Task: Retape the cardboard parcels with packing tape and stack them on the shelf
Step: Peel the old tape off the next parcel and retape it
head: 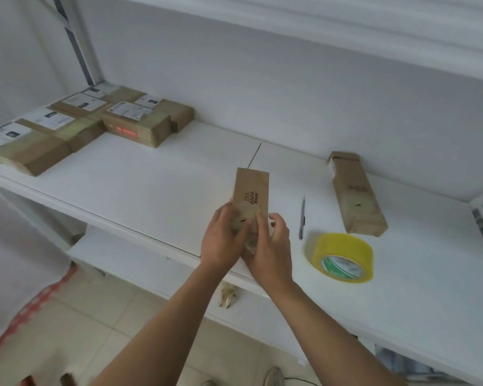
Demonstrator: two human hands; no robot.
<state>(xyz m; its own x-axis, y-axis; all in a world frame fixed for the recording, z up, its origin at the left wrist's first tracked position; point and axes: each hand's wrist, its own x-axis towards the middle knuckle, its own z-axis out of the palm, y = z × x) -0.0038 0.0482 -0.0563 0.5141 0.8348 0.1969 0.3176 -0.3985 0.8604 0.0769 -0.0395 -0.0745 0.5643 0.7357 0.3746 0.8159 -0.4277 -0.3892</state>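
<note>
A narrow cardboard parcel (251, 193) with dark print is held above the white shelf (151, 185), its near end between both hands. My left hand (221, 240) grips the near end from the left, fingers curled round it. My right hand (268, 252) holds the same end from the right and below, thumb on its top face. A roll of yellow packing tape (342, 256) lies flat on the shelf to the right of my hands. A second long parcel (354, 193) lies further right and back.
Several labelled cardboard parcels (76, 123) lie grouped at the shelf's far left. A slim pen-like cutter (302, 218) lies between the held parcel and the tape roll. A lower shelf (140, 263) and tiled floor (101, 324) show below; an upper shelf (346, 32) overhangs.
</note>
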